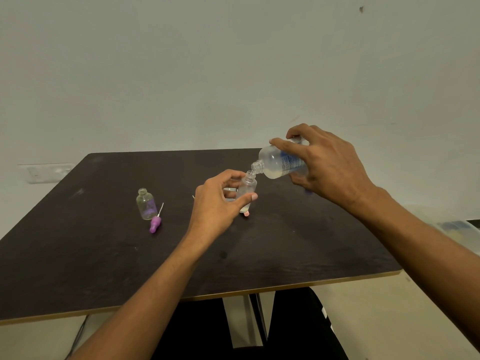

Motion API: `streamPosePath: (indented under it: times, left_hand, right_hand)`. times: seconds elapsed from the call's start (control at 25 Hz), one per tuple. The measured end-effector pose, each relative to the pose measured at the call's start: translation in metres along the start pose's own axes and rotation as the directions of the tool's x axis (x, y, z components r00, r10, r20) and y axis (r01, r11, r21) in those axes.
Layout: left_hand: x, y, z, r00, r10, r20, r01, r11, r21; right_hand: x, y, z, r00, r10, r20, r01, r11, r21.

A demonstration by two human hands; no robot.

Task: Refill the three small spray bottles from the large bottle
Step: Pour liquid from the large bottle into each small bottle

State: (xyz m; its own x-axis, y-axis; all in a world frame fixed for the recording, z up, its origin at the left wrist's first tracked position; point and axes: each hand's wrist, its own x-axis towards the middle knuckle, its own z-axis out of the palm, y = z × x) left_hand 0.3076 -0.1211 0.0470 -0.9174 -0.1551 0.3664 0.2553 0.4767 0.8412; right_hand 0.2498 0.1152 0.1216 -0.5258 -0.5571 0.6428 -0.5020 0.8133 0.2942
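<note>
Currently right hand (335,167) fingers clamp the tilted large bottle (279,163), mouth at the small bottle (248,188) pinched by left hand (217,207).

Small spray bottles (146,205) (248,187): two. Large bottle (279,162): one. Spray caps: two, purple (155,224), pink (246,213). Hands (218,203) (330,165): two.

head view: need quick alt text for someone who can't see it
A person's right hand tilts the large bottle so its open neck meets the mouth of a small spray bottle held by the left hand over a dark table. To the left stands another uncapped small bottle, its purple spray cap lying beside it.
</note>
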Motion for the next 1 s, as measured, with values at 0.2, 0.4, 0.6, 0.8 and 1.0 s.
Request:
streamPosePath:
  times: [0.2, 0.4, 0.6, 0.8, 1.0]
  left_hand:
    - [-0.0003, 0.0002, 0.0007, 1.000, 0.006, -0.009, -0.006, 1.000, 0.004]
    - [0.0004, -0.0010, 0.0017, 1.000, 0.005, -0.012, -0.005, 1.000, 0.014]
    - [-0.0005, -0.0006, 0.0017, 1.000, -0.010, -0.007, 0.010, 1.000, 0.006]
    - [-0.0001, -0.0009, 0.0028, 1.000, -0.010, -0.010, 0.010, 1.000, 0.015]
    - [-0.0003, -0.0033, 0.0044, 1.000, -0.014, -0.007, 0.014, 1.000, 0.011]
  right_hand:
    - [-0.0002, -0.0004, 0.0007, 1.000, -0.001, 0.002, 0.001, 1.000, -0.001]
    - [-0.0009, 0.0002, 0.0026, 1.000, 0.003, 0.014, -0.003, 1.000, -0.001]
    - [-0.0021, 0.0008, 0.0048, 1.000, 0.009, 0.016, -0.009, 1.000, 0.022]
    - [-0.0025, 0.0016, 0.0050, 1.000, 0.004, 0.022, -0.004, 1.000, 0.019]
    - [-0.0036, 0.0015, 0.0054, 1.000, 0.001, 0.022, -0.002, 1.000, 0.014]
